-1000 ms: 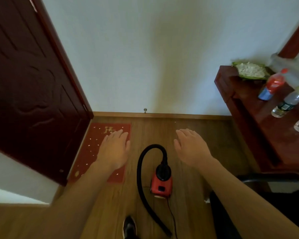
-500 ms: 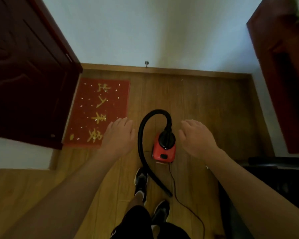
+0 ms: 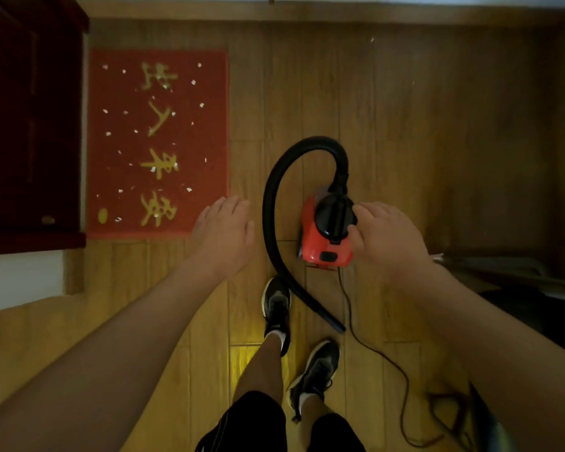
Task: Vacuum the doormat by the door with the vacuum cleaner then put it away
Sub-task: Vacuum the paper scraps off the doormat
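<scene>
A red doormat (image 3: 190,141) with gold characters lies on the wooden floor beside the dark door, dotted with several white scraps. A small red and black vacuum cleaner (image 3: 325,236) stands on the floor to its right. Its black hose (image 3: 271,190) arcs up and left, then runs down to a nozzle end near my feet. My right hand (image 3: 385,239) hovers with fingers spread just right of the vacuum's black top, fingertips at its edge. My left hand (image 3: 224,233) is flat and empty above the mat's lower right corner.
The dark red door (image 3: 30,125) stands open at the left, over the mat's left edge. A black power cord (image 3: 372,347) trails from the vacuum to the lower right. My two shoes (image 3: 276,308) stand just below the hose. Dark furniture (image 3: 519,282) sits at the right.
The view has tilted further down toward the floor. Both hands have come lower; my right hand has moved in next to the vacuum's top.
</scene>
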The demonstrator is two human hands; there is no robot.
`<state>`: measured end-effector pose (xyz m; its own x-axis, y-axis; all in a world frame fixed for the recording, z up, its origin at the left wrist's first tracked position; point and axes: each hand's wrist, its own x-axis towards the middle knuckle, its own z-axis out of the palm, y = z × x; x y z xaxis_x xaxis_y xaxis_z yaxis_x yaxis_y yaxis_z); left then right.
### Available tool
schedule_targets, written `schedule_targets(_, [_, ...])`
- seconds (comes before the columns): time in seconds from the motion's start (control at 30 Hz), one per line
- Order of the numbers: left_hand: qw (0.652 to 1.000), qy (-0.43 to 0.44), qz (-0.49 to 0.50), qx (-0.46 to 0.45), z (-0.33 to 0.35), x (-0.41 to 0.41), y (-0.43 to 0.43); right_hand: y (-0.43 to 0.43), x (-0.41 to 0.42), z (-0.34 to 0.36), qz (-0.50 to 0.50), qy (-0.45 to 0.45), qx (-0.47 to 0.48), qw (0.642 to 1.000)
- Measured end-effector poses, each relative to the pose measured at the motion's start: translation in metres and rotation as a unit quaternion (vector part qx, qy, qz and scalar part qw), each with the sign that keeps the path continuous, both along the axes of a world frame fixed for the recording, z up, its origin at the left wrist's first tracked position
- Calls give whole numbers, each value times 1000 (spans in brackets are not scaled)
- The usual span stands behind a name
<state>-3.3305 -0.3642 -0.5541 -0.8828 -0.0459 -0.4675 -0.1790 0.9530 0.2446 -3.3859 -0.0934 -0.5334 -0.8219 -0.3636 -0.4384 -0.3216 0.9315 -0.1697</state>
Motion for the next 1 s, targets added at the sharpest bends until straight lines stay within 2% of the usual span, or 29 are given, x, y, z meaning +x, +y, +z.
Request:
schedule_targets(0.5, [999,-51,-8,13,-235,-18,-4,-16,-13,-196,33,-64,36,997])
schedule_targets(0.8, [995,-94,9,12,-313,-29,-4,-32,-12,-262,41,-75,39,996])
schedule_targets(1.0, [985,-110,94,94,-341,-21,8,-35,-17,-284,31,-76,26,996])
